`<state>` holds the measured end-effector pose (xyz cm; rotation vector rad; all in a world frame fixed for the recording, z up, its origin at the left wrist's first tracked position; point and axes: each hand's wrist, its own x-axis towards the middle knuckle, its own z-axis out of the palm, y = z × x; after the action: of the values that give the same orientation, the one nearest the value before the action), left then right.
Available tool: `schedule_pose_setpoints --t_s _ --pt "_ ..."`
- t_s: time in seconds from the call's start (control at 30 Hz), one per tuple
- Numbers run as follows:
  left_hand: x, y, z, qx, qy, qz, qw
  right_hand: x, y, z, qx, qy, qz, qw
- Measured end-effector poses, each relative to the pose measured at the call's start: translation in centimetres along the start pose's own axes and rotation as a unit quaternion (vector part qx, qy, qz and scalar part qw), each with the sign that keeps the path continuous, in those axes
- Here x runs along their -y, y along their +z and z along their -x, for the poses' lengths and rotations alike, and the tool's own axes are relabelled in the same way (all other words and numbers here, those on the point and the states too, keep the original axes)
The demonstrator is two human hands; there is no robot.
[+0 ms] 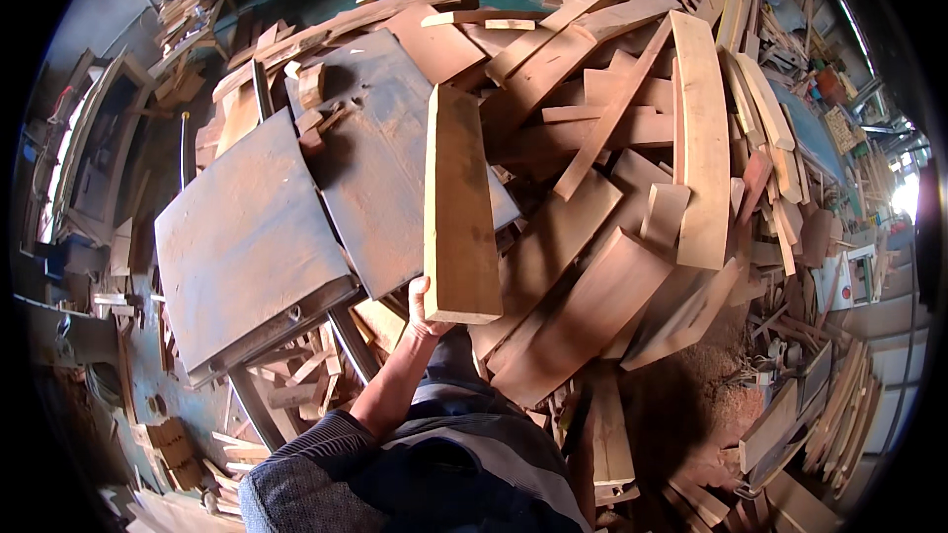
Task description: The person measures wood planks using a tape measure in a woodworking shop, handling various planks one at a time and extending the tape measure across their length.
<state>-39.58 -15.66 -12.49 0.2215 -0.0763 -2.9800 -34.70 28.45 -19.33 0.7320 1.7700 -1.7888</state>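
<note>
My left hand (423, 308) is closed on the near end of a thick wooden plank (461, 207). Its thumb shows at the plank's left edge, while the other fingers are mostly hidden behind the wood. The plank points away from me, its far end raised in front of a dusty metal machine table (370, 128) and its right side next to a heap of boards. My right hand is not visible.
A second metal table plate (252, 242) adjoins on the left, with small wood blocks (310, 85) lying farther back. Loose boards (583, 316) are heaped to the right, near a long pale board (702, 143). Sawdust (713, 395) and offcuts cover the floor at lower right.
</note>
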Motion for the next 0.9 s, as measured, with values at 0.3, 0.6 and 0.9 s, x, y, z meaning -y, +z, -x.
schedule_pose_setpoints --t_s 0.3,0.6,0.9 --pt "3.9 -2.2 1.8 -0.265 -0.11 -0.297 0.911 7.3 7.4 3.2 0.036 0.046 -0.14 0.988" --pt "2.4 6.7 5.4 -0.046 -0.08 -0.77 0.631 18.0 17.4 9.4 0.182 -0.271 0.356 0.876" --pt "2.0 7.9 2.3 0.104 -0.379 -0.605 0.693 16.8 19.6 8.5 0.239 -0.284 0.321 0.872"
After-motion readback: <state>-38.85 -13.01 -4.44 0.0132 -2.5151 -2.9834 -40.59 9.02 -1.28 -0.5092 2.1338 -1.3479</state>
